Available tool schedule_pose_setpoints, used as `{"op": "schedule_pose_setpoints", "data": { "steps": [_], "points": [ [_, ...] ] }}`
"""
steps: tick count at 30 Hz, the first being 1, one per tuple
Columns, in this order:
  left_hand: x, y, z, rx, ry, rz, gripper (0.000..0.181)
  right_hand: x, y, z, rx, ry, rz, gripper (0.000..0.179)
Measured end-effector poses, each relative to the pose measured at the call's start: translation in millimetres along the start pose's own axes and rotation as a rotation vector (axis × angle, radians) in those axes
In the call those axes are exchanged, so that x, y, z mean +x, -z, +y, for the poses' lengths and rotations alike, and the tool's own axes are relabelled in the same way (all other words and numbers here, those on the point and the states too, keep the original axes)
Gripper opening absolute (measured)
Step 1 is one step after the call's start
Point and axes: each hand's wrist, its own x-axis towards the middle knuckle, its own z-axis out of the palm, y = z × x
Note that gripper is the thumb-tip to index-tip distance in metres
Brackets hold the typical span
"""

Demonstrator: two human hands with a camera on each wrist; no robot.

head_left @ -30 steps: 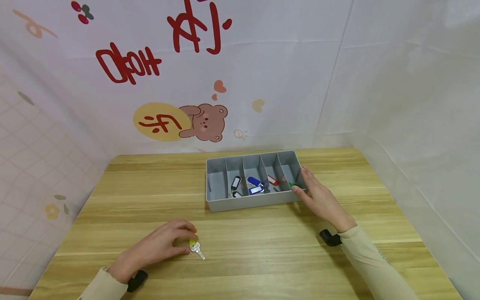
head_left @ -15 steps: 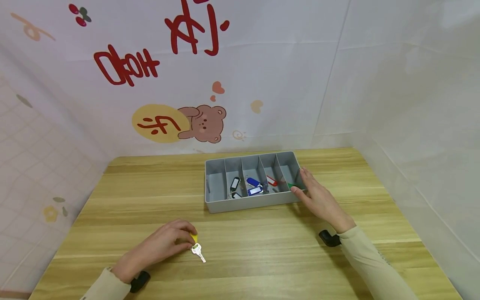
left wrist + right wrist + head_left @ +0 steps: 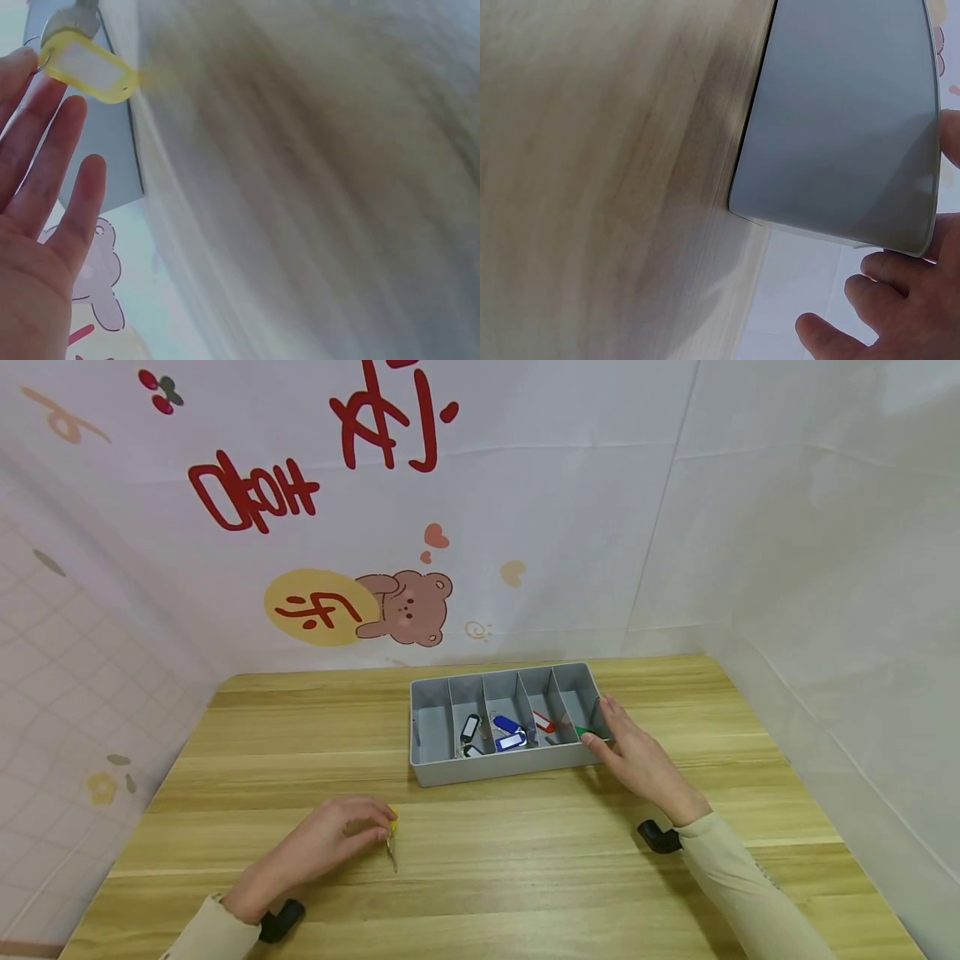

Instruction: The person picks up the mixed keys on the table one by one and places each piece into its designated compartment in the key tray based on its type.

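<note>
My left hand pinches the ring of a key with a yellow key tag, raised above the table. The metal key hangs from it, blade downward in the head view. In the left wrist view thumb and index finger meet at the ring, while the other fingers extend apart. My right hand rests on the right end of a grey divided box, thumb over the front rim and fingers along the side rim. Black key tags, blue key tags, a red tag and something green lie in separate compartments.
The box stands toward the back of the wooden table. A white patterned cloth rises behind the table and along both sides. Dark wrist mounts sit at both wrists.
The left hand, loosely around the tag and key on the table earlier, has lifted them. The key has swung to hang nearly straight down. The right hand and box have stayed put.
</note>
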Motion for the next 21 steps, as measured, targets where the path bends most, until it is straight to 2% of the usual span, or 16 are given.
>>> {"op": "schedule_pose_setpoints", "data": {
  "steps": [6,8,15,21],
  "points": [
    [4.7,4.0,3.6,-0.035,0.039,0.041,0.012,-0.3,-1,0,0.0,-0.003,-0.001,0.085],
    [6.7,4.4,5.3,-0.047,0.037,0.068,0.013,-0.2,-1,0,0.002,-0.003,-0.001,0.085],
    [14.8,5.0,10.7,-0.048,-0.027,0.203,0.017,0.2,-1,0,0.0,-0.002,0.001,0.085],
    [24.3,8.6,18.2,-0.077,-0.009,0.258,0.018,-0.1,-1,0,-0.004,-0.01,-0.001,0.085]
  ]
}}
